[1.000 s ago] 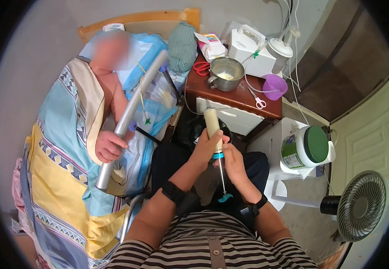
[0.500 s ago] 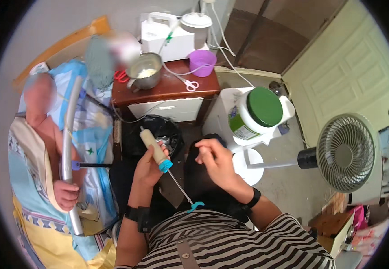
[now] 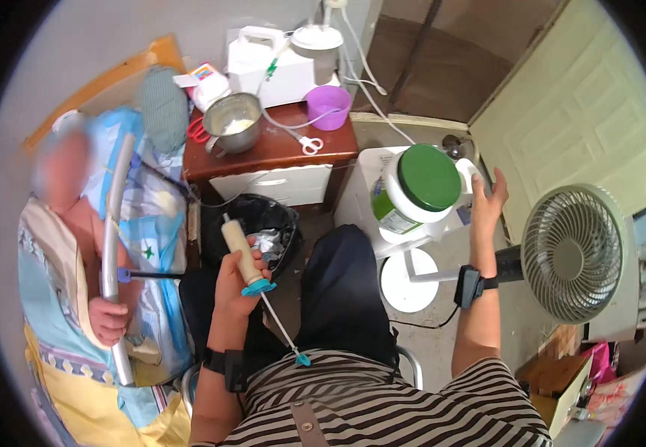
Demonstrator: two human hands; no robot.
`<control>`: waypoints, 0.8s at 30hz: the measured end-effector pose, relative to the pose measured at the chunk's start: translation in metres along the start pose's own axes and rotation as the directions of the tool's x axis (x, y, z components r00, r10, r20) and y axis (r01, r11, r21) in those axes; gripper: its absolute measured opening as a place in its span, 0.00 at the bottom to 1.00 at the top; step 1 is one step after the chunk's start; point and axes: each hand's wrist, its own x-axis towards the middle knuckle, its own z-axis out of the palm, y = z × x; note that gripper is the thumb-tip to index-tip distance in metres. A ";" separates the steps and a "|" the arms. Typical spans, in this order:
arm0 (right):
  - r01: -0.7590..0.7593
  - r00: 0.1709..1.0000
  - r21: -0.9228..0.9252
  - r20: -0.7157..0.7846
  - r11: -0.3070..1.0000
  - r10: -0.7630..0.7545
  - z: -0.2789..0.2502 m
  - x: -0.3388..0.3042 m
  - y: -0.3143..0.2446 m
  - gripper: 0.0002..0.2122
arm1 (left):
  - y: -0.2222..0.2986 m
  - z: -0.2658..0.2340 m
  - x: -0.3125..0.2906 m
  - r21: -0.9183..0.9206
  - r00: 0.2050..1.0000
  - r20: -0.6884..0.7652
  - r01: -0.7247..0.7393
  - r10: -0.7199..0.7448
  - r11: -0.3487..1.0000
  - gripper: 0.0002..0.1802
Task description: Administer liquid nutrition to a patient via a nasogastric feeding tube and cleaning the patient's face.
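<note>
While a green label [image 3: 388, 210] with a small pale panel shows on the white tub [image 3: 390, 182] left of the right fingers, its print is too small to read; a packet [image 3: 211, 88] far beyond the left fingers bears a bright coloured panel. The left hand [image 3: 238, 277] has its fingers wrapped round the barrel of a large syringe [image 3: 242, 247] filled with something cream-coloured. Its nozzle points up and away beyond those fingers, and its drawn-out plunger runs back below them to the striped shirt [image 3: 382, 406]. The right forearm reaches forward, the right hand [image 3: 487, 203] empty, thumb and fingers spread wide, beside a white container [image 3: 466, 175]; whether they touch, I cannot tell. Just beyond the left fingers is a black-lined bin [image 3: 282, 223], and farther off a red-brown cabinet [image 3: 342, 147] carrying a metal pot [image 3: 250, 140] and a purple cup [image 3: 328, 112]. Left of those fingers, another person's hand [image 3: 108, 322] rests at a bed rail [image 3: 112, 253]. Nearer than the right fingers stands a fan [image 3: 572, 253], above a grey floor [image 3: 461, 369].
</note>
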 end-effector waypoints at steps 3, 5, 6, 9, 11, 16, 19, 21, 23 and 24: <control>0.010 0.959 0.017 0.283 1.000 -0.014 0.008 0.010 0.045 0.32 | 0.000 0.003 -0.001 0.054 0.999 0.035 0.017 -0.019 0.998 0.22; 0.114 0.955 0.043 0.272 0.993 -0.121 0.016 0.004 0.056 0.32 | -0.003 0.012 -0.004 0.063 0.998 0.062 0.028 -0.032 0.998 0.23; 0.072 0.964 0.017 0.256 0.997 -0.074 0.015 0.004 0.058 0.33 | -0.004 0.018 -0.007 0.088 0.999 0.040 0.022 -0.026 0.996 0.23; -0.004 0.996 0.023 0.087 1.000 0.002 0.009 -0.005 0.040 0.34 | -0.007 0.023 -0.012 0.179 1.000 -0.003 -0.004 0.004 0.984 0.21; -0.032 0.995 0.040 -0.090 0.999 0.036 -0.004 -0.018 -0.010 0.34 | -0.006 0.025 -0.015 0.231 0.999 -0.008 -0.042 0.045 0.972 0.20; 0.143 0.956 0.254 -0.284 0.957 -0.068 -0.041 -0.039 -0.096 0.33 | -0.008 0.027 -0.013 0.245 0.997 -0.026 -0.058 0.067 0.968 0.15; 0.209 0.961 0.554 -0.270 0.806 -0.064 -0.055 -0.057 -0.133 0.35 | -0.014 0.036 -0.013 0.265 0.996 -0.046 -0.063 0.078 0.962 0.14; 0.341 0.937 0.618 -0.288 0.709 -0.199 -0.056 -0.068 -0.149 0.36 | -0.016 0.037 -0.013 0.282 0.997 -0.034 -0.058 0.070 0.958 0.14; 0.363 0.931 0.575 -0.251 0.733 -0.264 -0.044 -0.082 -0.167 0.38 | -0.018 0.029 -0.011 0.280 0.998 0.054 -0.054 0.040 0.958 0.14; 0.234 0.971 0.692 -0.126 0.683 -0.205 -0.035 -0.089 -0.172 0.37 | -0.017 0.027 -0.011 0.281 0.995 0.094 -0.056 0.031 0.958 0.14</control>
